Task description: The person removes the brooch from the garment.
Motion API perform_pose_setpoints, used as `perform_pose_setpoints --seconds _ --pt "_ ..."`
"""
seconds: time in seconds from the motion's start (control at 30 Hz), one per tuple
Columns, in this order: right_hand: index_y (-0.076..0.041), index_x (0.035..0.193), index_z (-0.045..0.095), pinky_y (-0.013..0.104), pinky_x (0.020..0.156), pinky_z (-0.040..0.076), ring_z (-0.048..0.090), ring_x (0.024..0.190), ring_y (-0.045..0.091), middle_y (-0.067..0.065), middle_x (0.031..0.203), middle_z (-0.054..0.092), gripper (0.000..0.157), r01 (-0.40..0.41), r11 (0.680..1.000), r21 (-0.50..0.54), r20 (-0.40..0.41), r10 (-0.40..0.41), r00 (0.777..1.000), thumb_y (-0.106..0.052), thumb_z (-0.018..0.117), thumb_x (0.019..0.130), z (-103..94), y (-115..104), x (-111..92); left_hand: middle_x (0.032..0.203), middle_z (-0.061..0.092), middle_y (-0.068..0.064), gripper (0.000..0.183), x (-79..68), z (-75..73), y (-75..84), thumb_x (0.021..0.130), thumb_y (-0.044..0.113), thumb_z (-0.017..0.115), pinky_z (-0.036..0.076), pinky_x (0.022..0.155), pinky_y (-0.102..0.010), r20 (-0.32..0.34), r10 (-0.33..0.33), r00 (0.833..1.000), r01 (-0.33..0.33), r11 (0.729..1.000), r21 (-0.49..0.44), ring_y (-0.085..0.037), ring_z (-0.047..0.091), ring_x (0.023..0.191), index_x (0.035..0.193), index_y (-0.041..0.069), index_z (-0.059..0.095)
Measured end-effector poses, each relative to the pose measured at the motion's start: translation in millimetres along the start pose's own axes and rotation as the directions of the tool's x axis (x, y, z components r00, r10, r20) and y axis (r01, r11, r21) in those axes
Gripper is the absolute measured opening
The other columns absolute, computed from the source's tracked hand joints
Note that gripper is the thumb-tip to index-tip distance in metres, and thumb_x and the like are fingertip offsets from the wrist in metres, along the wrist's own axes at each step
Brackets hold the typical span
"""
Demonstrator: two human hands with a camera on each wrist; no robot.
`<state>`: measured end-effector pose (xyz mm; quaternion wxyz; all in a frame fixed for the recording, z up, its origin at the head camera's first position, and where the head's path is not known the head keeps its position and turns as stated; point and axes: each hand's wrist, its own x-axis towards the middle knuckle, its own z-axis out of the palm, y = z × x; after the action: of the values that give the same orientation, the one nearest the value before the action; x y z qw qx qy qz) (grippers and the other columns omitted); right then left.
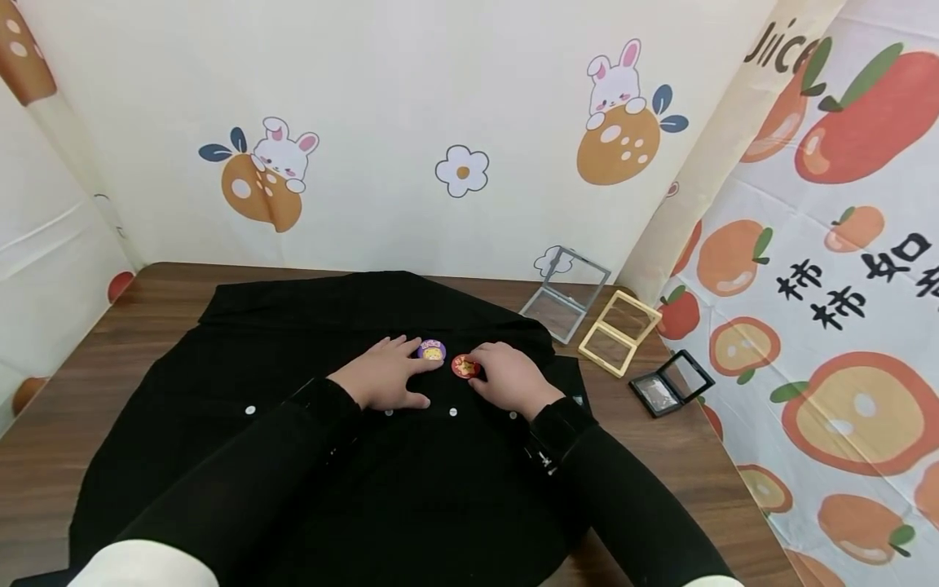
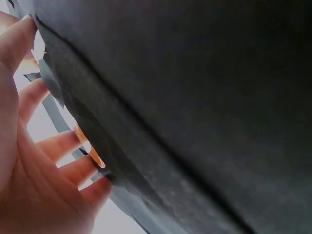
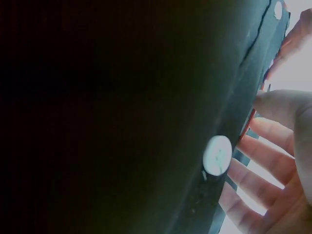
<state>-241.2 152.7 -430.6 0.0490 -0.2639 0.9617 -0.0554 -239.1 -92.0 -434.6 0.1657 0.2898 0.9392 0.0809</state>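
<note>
A black button-up shirt (image 1: 433, 473) lies spread over the wooden table. On its upper part sit a purple round badge (image 1: 432, 350) with a yellow figure and, to its right, a red round badge (image 1: 463, 367). My left hand (image 1: 381, 373) rests on the cloth with fingers spread, thumb side towards me and fingertips beside the purple badge. My right hand (image 1: 513, 379) pinches the right edge of the red badge between thumb and finger. In the right wrist view, a white button (image 3: 217, 156) shows close to the fingers. The badges' backs are hidden.
At the right of the table stand a silver-framed clear case (image 1: 565, 295), a yellow-framed case (image 1: 619, 333) and a black case (image 1: 671, 385), all with lids raised. A printed curtain (image 1: 367, 204) hangs behind the table, and another hangs at the right.
</note>
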Motion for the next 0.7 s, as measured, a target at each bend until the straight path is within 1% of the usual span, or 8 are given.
perform_pose_setpoints --seconds 0.1,0.23,0.53,0.7 --pt "-0.012 0.129 0.071 0.041 0.102 0.049 0.062 0.117 0.021 0.004 0.128 0.068 0.035 0.016 1.0 0.005 -0.008 -0.016 1.0 -0.027 0.073 0.098 -0.8 -1.7 1.0 0.167 0.025 -0.021 0.067 -0.6 -0.4 -0.4 0.098 0.057 0.062 0.012 0.123 -0.057 0.009 0.018 1.0 -0.018 1.0 0.017 -0.046 0.019 0.152 0.158 0.032 0.045" --pt "-0.012 0.128 0.072 0.04 0.1 0.05 0.063 0.115 0.021 0.004 0.126 0.069 0.033 0.038 0.999 0.004 -0.016 -0.038 0.999 -0.026 0.073 0.098 -1.4 -3.7 2.0 0.167 0.023 -0.022 0.065 -1.8 -0.4 -0.4 0.099 0.056 0.061 0.014 0.123 -0.059 0.017 0.03 0.999 -0.03 0.999 0.018 -0.047 0.017 0.153 0.158 0.032 0.046" --pt "-0.013 0.126 0.072 0.038 0.097 0.052 0.062 0.108 0.018 0.002 0.123 0.067 0.031 0.045 0.999 -0.013 -0.006 -0.046 0.999 -0.025 0.072 0.098 0.2 -0.9 2.8 0.168 0.021 -0.021 0.066 -2.9 -0.4 0.4 0.099 0.056 0.062 0.013 0.123 -0.058 0.026 0.02 0.999 -0.02 1.0 -0.006 -0.045 0.015 0.154 0.158 0.032 0.045" --pt "-0.014 0.126 0.072 0.039 0.099 0.051 0.063 0.11 0.019 0.003 0.123 0.067 0.029 0.056 0.998 -0.02 -0.009 -0.056 0.998 -0.022 0.07 0.098 -2.1 0.0 3.5 0.168 0.021 -0.022 0.065 -4.4 -2.1 0.7 0.099 0.056 0.061 0.013 0.123 -0.058 0.027 0.019 0.999 -0.019 1.0 -0.005 -0.045 0.015 0.154 0.158 0.031 0.045"
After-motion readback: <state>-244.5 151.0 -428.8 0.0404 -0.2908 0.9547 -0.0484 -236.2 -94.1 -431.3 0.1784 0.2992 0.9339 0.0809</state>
